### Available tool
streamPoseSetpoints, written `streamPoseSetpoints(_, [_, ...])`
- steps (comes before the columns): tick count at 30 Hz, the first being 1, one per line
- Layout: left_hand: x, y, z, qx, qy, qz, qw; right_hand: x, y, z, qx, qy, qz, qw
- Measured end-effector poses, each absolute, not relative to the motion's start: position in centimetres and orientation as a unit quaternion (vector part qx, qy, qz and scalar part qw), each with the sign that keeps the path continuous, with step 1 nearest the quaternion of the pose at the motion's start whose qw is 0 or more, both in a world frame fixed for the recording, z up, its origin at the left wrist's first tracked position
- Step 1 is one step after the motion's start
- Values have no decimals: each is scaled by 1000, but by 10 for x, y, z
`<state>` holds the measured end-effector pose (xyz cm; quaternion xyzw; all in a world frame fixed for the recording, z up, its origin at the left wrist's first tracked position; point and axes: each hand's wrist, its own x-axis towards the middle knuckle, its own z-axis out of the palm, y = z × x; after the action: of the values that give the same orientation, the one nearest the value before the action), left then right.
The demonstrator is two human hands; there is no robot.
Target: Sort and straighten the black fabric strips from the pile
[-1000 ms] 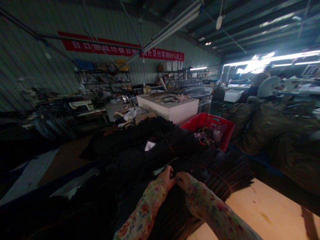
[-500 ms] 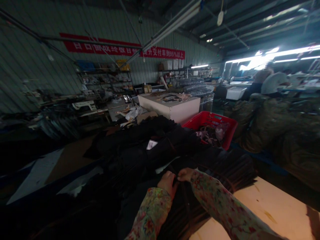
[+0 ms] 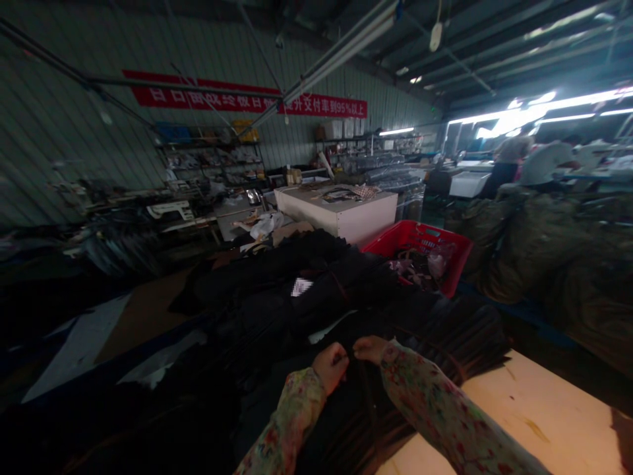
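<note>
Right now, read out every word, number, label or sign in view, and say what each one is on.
"升交付率到95%以上": right part of the red banner on the wall.
Left part of the same banner: characters too blurred, and crossed by a pole, to read surely.
White label on the dark material: pixelated, unreadable.

Sewing wkshop, factory-type: sewing mach. (image 3: 172,210), dk material bundles (image 3: 462,330), stocked shelves (image 3: 212,158), red wall banner (image 3: 326,105), ppl (image 3: 544,165) under strip lts (image 3: 565,119).
</note>
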<state>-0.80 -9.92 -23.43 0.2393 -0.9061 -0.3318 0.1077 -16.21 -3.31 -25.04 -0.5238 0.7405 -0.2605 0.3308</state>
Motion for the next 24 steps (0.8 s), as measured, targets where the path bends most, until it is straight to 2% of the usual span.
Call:
streamPoseSetpoints(3, [-11,-110,-215,210,-934,-268,107,-156,-30,-250,-531,745,-261,308])
streamPoseSetpoints(7, [-33,-121,-200,171,-960,-199,100,-140,-23,-247,-518,774,-276,236])
streamPoseSetpoints(15, [-50,-132,-235,171,-965,-179,92,-121,-14,-255,-473,814,-324,95])
streamPoseSetpoints(20, [-45,-136,-249,165,-964,-189,89,-121,-13,-252,-535,797,-273,69])
streamPoseSetpoints(24, [-40,-134,-244,188,-956,-199,109,-118,-15,-245,-554,809,-185,72])
